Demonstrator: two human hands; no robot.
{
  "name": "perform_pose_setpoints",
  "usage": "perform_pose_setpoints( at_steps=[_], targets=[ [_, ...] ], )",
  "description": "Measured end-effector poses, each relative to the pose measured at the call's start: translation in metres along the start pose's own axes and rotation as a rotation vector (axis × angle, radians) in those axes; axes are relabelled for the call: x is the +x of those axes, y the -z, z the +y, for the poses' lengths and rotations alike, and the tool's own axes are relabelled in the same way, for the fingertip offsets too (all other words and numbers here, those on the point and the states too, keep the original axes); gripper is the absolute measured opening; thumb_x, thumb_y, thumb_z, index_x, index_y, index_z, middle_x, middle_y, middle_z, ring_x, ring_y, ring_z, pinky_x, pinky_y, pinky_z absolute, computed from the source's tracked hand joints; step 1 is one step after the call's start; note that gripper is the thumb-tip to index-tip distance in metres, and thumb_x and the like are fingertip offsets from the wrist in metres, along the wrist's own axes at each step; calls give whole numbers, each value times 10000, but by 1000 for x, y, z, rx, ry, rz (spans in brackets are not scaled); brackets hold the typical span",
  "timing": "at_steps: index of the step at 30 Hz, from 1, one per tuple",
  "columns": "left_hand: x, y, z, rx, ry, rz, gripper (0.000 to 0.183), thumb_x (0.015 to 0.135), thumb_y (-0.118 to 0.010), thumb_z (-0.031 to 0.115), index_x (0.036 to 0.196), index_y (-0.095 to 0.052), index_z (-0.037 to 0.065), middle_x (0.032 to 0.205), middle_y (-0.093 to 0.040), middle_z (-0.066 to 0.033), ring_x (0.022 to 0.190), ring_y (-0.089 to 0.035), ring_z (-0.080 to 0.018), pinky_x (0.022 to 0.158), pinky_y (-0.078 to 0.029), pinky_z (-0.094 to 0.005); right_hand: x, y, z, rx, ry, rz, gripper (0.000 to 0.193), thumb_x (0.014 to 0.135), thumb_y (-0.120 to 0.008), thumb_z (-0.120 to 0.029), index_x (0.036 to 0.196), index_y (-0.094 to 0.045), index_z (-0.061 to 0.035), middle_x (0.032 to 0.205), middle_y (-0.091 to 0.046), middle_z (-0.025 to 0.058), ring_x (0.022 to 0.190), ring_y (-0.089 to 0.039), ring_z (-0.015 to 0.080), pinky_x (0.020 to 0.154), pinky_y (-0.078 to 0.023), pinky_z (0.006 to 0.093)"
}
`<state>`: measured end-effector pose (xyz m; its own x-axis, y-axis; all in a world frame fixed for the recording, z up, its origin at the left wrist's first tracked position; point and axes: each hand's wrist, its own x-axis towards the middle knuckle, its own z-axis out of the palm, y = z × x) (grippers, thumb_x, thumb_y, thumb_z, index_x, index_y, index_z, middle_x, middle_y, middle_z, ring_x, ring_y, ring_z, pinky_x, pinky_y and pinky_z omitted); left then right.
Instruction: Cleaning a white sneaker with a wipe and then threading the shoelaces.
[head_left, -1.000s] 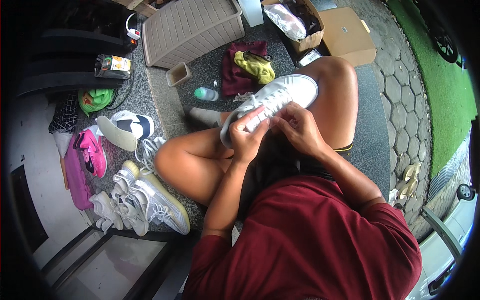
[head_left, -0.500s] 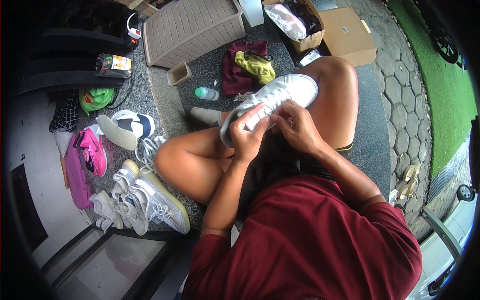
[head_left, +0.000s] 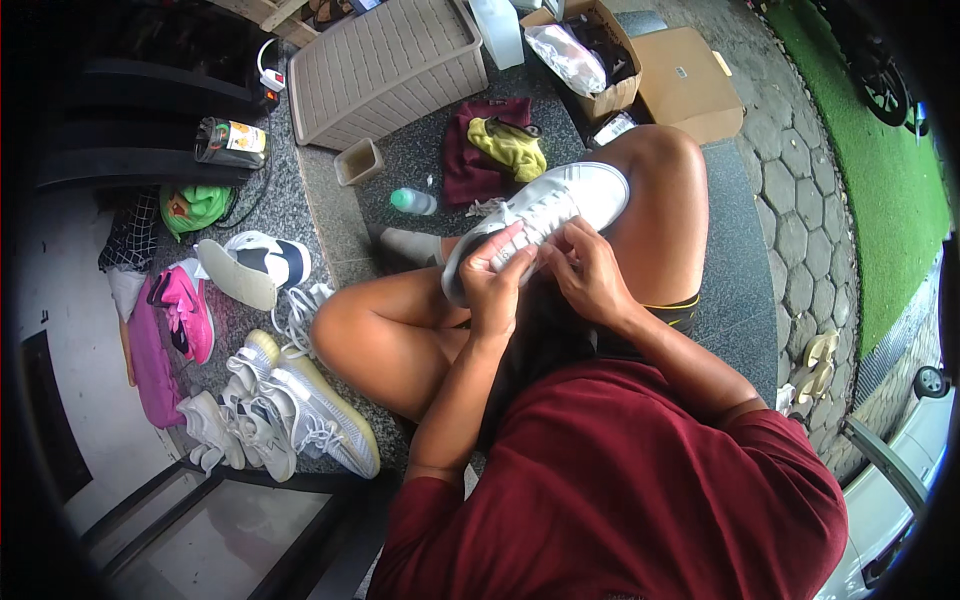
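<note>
A white lace-up sneaker [head_left: 590, 195] lies slantwise over my crossed legs, its toe toward my right knee. My left hand [head_left: 493, 285] grips it near the ankle opening, thumb and index finger pinching the tongue [head_left: 507, 252]. Beside the laces [head_left: 545, 215], my right hand [head_left: 590, 268] is closed in a pinch against the near side of the shoe. Whatever sits between those right fingertips is too small to make out. The two hands nearly meet at the lower part of the lacing.
Several other shoes [head_left: 325, 415] stand on the granite floor at my left, with a pink pair [head_left: 185, 315] farther out. Ahead are a maroon cloth [head_left: 465, 150], a yellow-green cloth [head_left: 510, 150], a capped bottle [head_left: 413, 201], a small tub [head_left: 358, 162], a beige bin [head_left: 385, 70] and a cardboard box [head_left: 615, 95].
The view has tipped slightly, so the scene sits a little lower. My right fingers have shifted a little along the sneaker's side; my left hand keeps its grip on the tongue.
</note>
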<state>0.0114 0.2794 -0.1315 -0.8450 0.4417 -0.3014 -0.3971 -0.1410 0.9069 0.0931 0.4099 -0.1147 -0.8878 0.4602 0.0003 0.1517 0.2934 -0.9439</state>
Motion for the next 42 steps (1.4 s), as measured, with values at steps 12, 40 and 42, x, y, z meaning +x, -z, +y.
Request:
perform_pose_setpoints(
  at_steps=[12,40,42],
  targets=[
    [-10,-6,-3,270,-281,7,370,910,-695,-5,1266,-629,-85,1146,-691,-132,1005,-643,-149,891,-526,-293,-2,-11,9,65,12,39,139,927,-636,-102,912,-579,23,897,-559,172,786,-601,329,699,-494,411],
    [-15,1,-18,334,-357,-59,418,936,-622,-40,1347,-561,-80,1251,-662,-203,1156,-638,-242,1003,-493,-352,0,4,9,36,102,-40,116,912,-685,-96,947,-651,9,866,-605,109,748,-590,210,692,-489,332],
    [-15,-4,-14,323,-398,-76,415,936,-623,-39,1344,-563,-80,1239,-668,-204,1144,-645,-240,994,-498,-350,-1,4,12,16,117,-26,107,906,-688,-83,947,-654,10,871,-609,112,746,-596,207,684,-490,331]
  ],
)
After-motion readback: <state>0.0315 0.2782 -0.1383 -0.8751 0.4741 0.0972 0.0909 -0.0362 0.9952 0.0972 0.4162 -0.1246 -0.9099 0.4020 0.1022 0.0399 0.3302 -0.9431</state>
